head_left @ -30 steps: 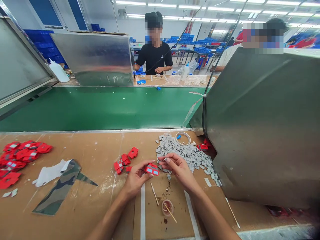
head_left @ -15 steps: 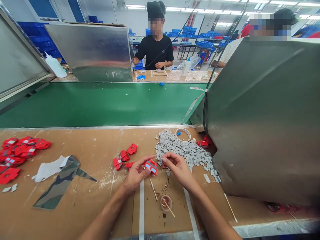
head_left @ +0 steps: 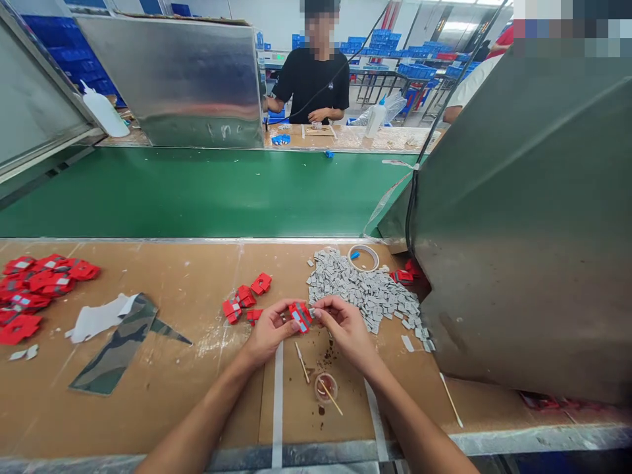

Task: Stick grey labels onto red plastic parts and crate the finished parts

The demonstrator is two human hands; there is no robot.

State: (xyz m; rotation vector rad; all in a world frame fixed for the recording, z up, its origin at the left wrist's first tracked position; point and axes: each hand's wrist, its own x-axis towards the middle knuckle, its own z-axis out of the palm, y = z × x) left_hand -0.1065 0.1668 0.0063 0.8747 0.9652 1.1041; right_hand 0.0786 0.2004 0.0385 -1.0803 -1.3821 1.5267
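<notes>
My left hand (head_left: 270, 332) grips a red plastic piece (head_left: 300, 317) with grey and light patches between thumb and fingers. From the other side, my right hand (head_left: 343, 326) pinches a small grey tile (head_left: 312, 313) at the right edge of that red piece. Whether the tile touches it I cannot tell. Behind my right hand spreads a heap of grey tiles (head_left: 345, 283). Several loose red pieces (head_left: 245, 296) lie just beyond my left hand. Below the hands stand a small cup (head_left: 326, 388) of reddish liquid with a stick in it and a cotton swab (head_left: 302, 362).
At the left lie a pile of red pieces (head_left: 42, 289) and a camouflage cloth scrap (head_left: 116, 355). A tape roll (head_left: 363, 258) rests on the tiles. A metal panel (head_left: 523, 230) blocks the right. Beyond the green belt (head_left: 222, 194) sits a co-worker (head_left: 316, 82).
My right hand has brought the grey tile left to the red piece. The red piece has turned more upright in my left hand. The camera view has tilted slightly downward.
</notes>
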